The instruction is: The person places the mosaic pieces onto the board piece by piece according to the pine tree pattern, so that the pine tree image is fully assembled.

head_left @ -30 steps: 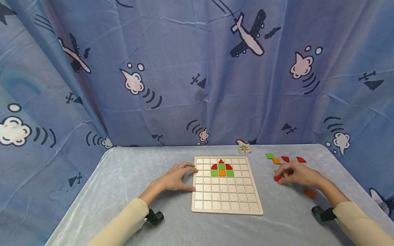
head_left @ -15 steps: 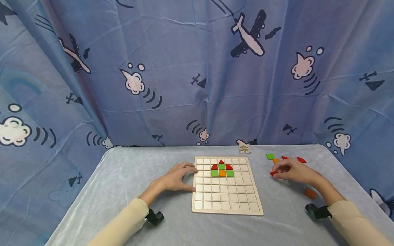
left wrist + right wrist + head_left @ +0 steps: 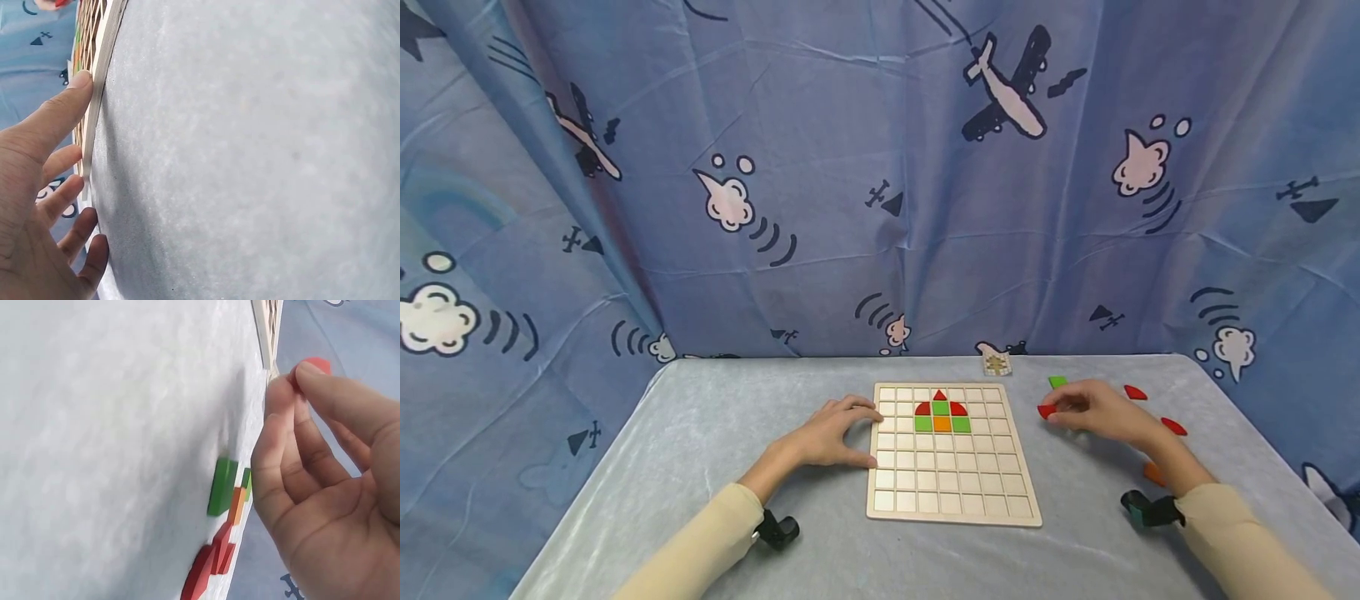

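Note:
A wooden grid board (image 3: 955,483) lies on the cloth-covered table. Near its far side, a red triangle (image 3: 939,396) tops a small pattern of green squares, an orange square (image 3: 942,424) and two red quarter circles. My left hand (image 3: 829,432) rests at the board's left edge, thumb and fingers spread; in the left wrist view the thumb tip touches the board's rim (image 3: 103,72). Right of the board, my right hand (image 3: 1101,410) pinches a red quarter-circle piece (image 3: 1045,412) between thumb and fingers, raised over the table. Its thumb covers part of the piece in the right wrist view.
Loose pieces lie around my right hand: a green one (image 3: 1057,382), two red ones, one at the back (image 3: 1135,392), and an orange one (image 3: 1152,474) under the forearm. In the right wrist view a green block (image 3: 222,487) shows below the hand. A small pattern card (image 3: 997,363) lies behind the board.
My right hand has lifted the red piece from among the loose pieces and carried it left toward the board, uncovering another red piece. The left hand and board have stayed put.

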The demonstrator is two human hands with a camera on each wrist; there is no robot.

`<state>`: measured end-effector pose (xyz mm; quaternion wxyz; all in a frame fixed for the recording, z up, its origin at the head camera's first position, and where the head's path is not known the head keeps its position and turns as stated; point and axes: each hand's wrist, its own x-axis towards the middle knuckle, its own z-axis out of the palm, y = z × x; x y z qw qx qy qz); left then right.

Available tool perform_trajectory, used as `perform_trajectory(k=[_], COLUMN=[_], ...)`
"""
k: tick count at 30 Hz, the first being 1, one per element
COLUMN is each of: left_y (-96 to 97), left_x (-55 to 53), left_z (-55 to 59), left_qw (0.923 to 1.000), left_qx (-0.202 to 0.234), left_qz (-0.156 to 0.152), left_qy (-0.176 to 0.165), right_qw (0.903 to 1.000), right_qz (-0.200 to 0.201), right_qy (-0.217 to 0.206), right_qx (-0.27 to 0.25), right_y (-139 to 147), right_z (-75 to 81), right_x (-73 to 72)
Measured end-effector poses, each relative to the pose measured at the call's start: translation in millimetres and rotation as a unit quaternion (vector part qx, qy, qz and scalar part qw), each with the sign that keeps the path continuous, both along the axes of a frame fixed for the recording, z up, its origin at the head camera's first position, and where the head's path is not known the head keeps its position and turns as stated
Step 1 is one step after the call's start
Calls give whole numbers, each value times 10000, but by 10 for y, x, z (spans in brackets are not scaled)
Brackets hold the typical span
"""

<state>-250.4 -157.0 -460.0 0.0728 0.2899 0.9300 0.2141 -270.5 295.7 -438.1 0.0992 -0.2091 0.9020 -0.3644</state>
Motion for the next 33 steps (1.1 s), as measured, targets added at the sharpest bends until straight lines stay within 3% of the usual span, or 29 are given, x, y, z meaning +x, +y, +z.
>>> perform_trajectory(k=[5,23,33], left_y=[3,13,10], left_x=[2,16,14], left_z=[-6,13,10], left_qw=[10000,10000,10000], left_qx=[12,-24,-7], left_qz=[-4,27,-13], left_qy=[6,-27,46], right_qw=[9999,9981,9980], right_qz=[-155,263,172], right_qy=[46,159,-127], right_qx=[-26,-528,-598], right_y=[-75,-354,-476], right_z=[-4,-15,-5], right_x=[-31,-82,-137])
